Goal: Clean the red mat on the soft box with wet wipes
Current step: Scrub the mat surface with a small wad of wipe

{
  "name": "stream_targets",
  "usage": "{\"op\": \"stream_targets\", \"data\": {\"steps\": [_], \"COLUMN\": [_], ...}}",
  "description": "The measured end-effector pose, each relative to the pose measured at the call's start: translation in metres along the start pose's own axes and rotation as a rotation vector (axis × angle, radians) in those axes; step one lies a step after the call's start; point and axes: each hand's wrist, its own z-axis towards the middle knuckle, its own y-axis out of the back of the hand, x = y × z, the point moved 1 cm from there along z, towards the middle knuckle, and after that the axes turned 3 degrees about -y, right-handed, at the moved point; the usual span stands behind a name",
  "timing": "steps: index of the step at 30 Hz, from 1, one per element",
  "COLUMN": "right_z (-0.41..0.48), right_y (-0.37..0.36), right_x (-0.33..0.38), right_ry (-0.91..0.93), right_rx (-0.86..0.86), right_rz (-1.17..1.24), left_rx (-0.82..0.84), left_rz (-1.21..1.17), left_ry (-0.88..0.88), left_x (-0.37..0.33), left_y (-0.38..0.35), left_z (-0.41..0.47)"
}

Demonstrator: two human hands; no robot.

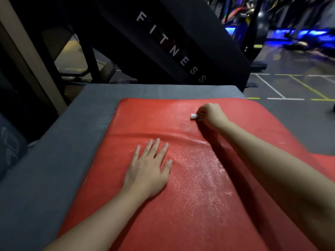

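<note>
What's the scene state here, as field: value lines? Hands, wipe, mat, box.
left hand: flat, palm down, fingers spread, pressing on the mat
right hand: closed around a small white wipe, held against the mat near its far edge
mat: red, lying on the box, shiny wet sheen along the middle, a crease across it just beyond the left fingers
box: grey, soft-topped, bare strip showing left of and beyond the mat

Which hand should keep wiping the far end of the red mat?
Right. The right hand already pinches the wet wipe on the red mat there; the left hand lies flat, steadying it.
</note>
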Motion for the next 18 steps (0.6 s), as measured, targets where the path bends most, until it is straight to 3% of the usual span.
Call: {"op": "stream_targets", "data": {"steps": [7, 12, 18], "right_z": [-0.072, -0.165, -0.154], "right_y": [0.012, 0.017, 0.019], "right_x": [0.018, 0.02, 0.023], "right_ry": [0.042, 0.125, 0.048], "right_rx": [0.101, 0.062, 0.029], "right_rz": [-0.071, -0.043, -0.046], "left_rx": [-0.011, -0.041, -0.13], "left_rz": [-0.005, -0.003, -0.038], "left_ry": [-0.004, -0.012, -0.029], "left_x": [0.0, -0.002, -0.006], "left_y": [0.002, 0.001, 0.008], "left_z": [0.0, -0.001, -0.011]}}
